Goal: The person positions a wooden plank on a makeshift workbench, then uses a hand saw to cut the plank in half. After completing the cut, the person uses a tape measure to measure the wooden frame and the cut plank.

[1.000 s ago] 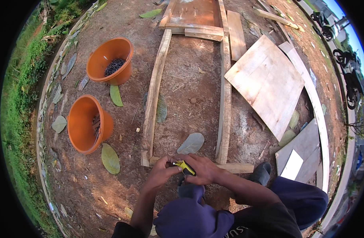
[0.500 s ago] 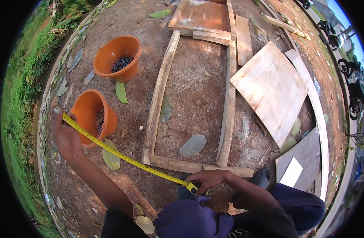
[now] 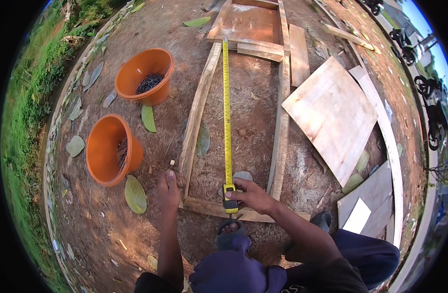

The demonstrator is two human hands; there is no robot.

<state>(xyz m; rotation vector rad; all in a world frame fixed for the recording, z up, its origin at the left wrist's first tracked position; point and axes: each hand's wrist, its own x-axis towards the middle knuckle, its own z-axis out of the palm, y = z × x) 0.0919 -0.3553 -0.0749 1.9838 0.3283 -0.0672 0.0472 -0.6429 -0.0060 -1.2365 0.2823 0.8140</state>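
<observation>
My right hand (image 3: 251, 196) grips the yellow and black tape measure (image 3: 231, 202) above the near end of a wooden frame. Its yellow blade (image 3: 227, 112) runs straight away from me inside the frame, and its tip lies against the far crosspiece (image 3: 231, 39). My left hand (image 3: 169, 190) is closed at the near end of the left wooden beam (image 3: 197, 119), thumb up and fingers against the wood. Below the tape case is the near crosspiece (image 3: 253, 214). The right beam (image 3: 281, 132) stands across from the left one.
Two orange buckets stand to the left; the far bucket (image 3: 158, 93) holds nails, the near bucket (image 3: 133, 156) lies tilted. A square plywood sheet (image 3: 331, 117), a grey board (image 3: 368, 195) and a long plank (image 3: 385, 132) lie right. Leaves dot the soil; parked motorcycles (image 3: 434, 117) line the far right.
The tape blade has swung from reaching left to pointing straight ahead along the frame. My left hand has let go of its tip and moved right to the left beam.
</observation>
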